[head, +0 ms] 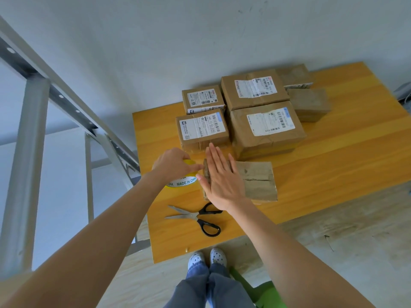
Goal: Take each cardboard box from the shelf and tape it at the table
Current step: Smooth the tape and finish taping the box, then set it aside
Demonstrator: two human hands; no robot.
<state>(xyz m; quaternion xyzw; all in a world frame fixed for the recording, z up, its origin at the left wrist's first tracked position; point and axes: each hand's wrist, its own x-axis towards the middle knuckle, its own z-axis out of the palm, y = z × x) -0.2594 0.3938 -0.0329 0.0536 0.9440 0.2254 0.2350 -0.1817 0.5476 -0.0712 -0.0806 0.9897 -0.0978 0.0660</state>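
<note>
A flat cardboard box (255,181) lies near the front left of the orange wooden table (322,165). My right hand (220,176) lies flat on the box's left end, fingers straight, pressing it down. My left hand (173,164) grips a yellow tape roll (184,181) with a white core printed "MADE IN CHINA", held against the box's left edge. The hand hides most of the roll.
Black-handled scissors (198,217) lie open on the table in front of the box. Several cardboard boxes with shipping labels (264,127) are stacked at the back of the table. A grey metal shelf frame (33,134) stands at the left. A green object (266,292) sits by my feet.
</note>
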